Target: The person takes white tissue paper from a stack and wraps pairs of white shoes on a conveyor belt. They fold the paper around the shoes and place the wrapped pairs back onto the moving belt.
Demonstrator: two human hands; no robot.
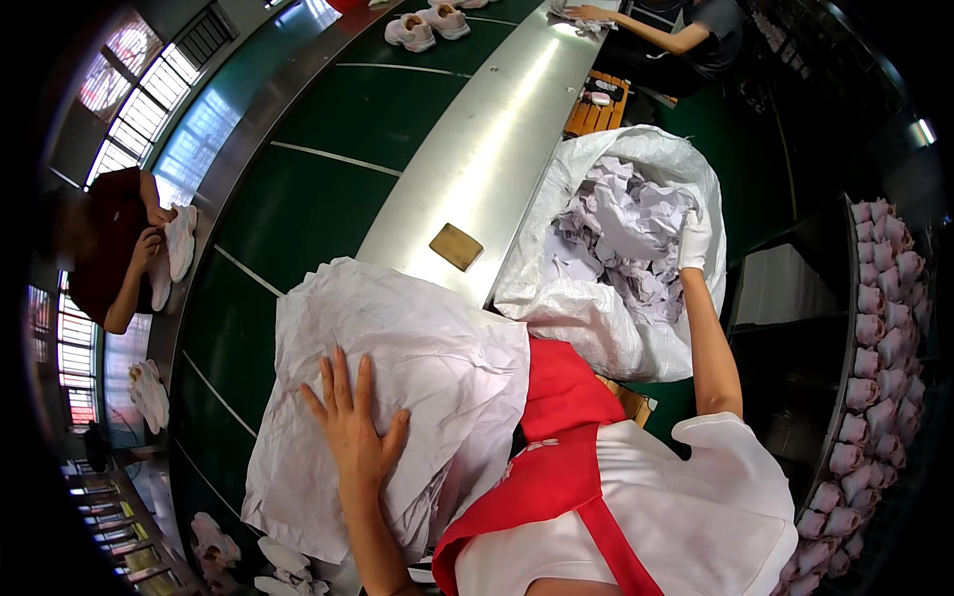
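Observation:
My left hand [351, 422] is bare and lies flat, fingers spread, on a thick stack of creased white paper sheets [427, 338]. The stack rests over the near end of a metal worktop [437, 199]. Out to the right, my right hand [696, 241] wears a white glove and reaches into a large white woven sack [586, 333]. Its fingers close on a piece of crumpled paper [641, 221] at the top of the sack's load; the fingertips are partly hidden. More crumpled paper fills the sack below.
A small brown block [456, 246] lies on the worktop. Left of it runs a green conveyor belt [328, 189] with white shoes [410, 33] at its far end. One person [109, 248] handles shoes at left; another works at top right. A rack of pinkish shoes [870, 348] stands right.

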